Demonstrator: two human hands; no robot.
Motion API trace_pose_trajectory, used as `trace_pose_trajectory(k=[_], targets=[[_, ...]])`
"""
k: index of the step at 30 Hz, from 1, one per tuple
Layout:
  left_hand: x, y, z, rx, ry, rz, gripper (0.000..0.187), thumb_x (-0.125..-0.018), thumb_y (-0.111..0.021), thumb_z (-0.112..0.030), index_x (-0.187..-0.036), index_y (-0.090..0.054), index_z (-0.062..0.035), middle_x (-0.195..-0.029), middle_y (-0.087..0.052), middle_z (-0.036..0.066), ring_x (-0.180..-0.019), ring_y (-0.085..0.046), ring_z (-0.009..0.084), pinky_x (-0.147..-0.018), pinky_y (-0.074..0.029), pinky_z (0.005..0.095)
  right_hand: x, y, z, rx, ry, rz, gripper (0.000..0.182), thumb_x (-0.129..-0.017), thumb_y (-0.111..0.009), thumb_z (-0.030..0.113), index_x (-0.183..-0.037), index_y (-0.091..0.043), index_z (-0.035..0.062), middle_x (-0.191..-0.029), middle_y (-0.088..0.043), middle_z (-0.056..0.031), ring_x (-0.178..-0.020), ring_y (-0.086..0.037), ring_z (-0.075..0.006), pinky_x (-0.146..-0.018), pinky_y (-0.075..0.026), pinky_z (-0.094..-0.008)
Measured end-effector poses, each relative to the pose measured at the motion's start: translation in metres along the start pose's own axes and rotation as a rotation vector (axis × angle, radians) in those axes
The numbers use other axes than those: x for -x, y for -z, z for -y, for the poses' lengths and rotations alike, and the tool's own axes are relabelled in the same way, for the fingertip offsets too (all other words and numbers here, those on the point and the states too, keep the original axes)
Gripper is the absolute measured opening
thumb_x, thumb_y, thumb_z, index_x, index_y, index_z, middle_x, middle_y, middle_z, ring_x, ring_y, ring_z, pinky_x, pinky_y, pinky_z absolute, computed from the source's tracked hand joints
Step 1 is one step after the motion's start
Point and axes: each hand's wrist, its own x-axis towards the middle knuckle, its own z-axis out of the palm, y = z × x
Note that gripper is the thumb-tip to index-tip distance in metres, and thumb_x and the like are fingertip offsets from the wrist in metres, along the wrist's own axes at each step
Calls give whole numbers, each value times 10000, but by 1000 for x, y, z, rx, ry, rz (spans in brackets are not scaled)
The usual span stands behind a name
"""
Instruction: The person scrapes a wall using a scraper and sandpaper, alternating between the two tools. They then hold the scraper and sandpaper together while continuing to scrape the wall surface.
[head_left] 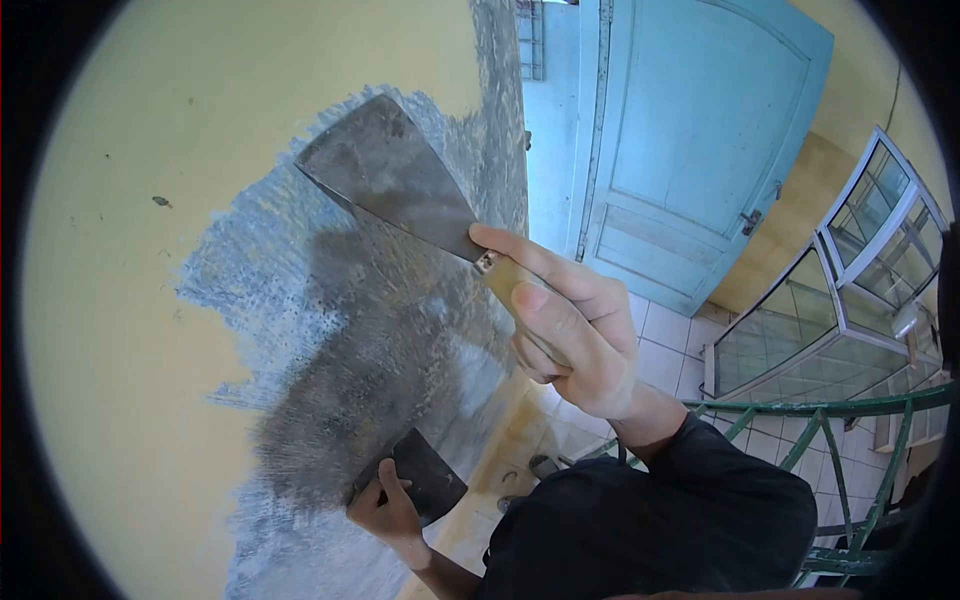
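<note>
My right hand (pixel 575 330) is closed round the handle of a wide putty knife (pixel 395 170), its index finger stretched along to the base of the blade. The broad grey-smeared blade points up and left, overlapping the upper part of a rough grey patch (pixel 270 270) on the yellow wall (pixel 130 330). Lower down, my left hand (pixel 390 512) grips a dark, flat, squarish blade (pixel 430 478) by its left side, thumb on its face. That blade is near the lower part of the patch, and its handle, if any, is hidden by my fingers.
A light blue door (pixel 700 130) stands at the upper right, beside the wall's edge. A green metal railing (pixel 820 410) curves close by my right arm. Beyond it are a glass-panelled aluminium case (pixel 785 320) and a white tiled floor (pixel 665 325) below.
</note>
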Motion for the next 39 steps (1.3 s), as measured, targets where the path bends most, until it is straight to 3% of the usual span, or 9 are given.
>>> trace_pose_trajectory(k=[3, 5, 24, 26, 39], targets=[[1, -2, 2, -4, -17, 7, 357, -893, -747, -105, -566, -685, 23, -488, -591, 92, -468, -521, 155, -528, -370, 326, -2, 2, 1, -33, 4, 36, 487, -1116, -445, 270, -1507, -456, -20, -639, -455, 82, -491, -325, -1, -482, -268, -214], [0, -3, 2, 0, -4, 4, 356, -894, -746, -105, -568, -685, 25, -488, -590, 90, -469, -522, 154, -528, -369, 326, -4, -3, 8, -8, -25, -11, 496, -1104, -396, 168, -1507, -372, -120, -579, -339, 77, -446, -240, -15, -463, -211, -239], [-2, 0, -7, 2, 12, 18, 353, -884, -758, -113, -569, -687, 29, -527, -630, 122, -486, -564, 187, -548, -400, 336, -16, 11, -12, -172, 88, -8, 509, -1080, -396, 137, -1519, -353, -118, -537, -280, 90, -411, -220, -26, -418, -199, -244], [-1, 0, -7, -3, 43, 36, 346, -883, -757, -107, -571, -690, 28, -532, -633, 124, -488, -565, 187, -548, -399, 335, -13, 5, -17, -126, 62, -85, 508, -1078, -387, 131, -1518, -354, -120, -533, -280, 92, -406, -216, -26, -410, -199, -245], [1, -2, -6, -32, 34, 14, 391, -920, -748, -137, -575, -689, 38, -495, -612, 93, -458, -533, 140, -544, -389, 329, -13, 6, -9, -121, 32, -57, 488, -1094, -371, 133, -1515, -369, -113, -541, -290, 89, -422, -221, -21, -433, -200, -240]])
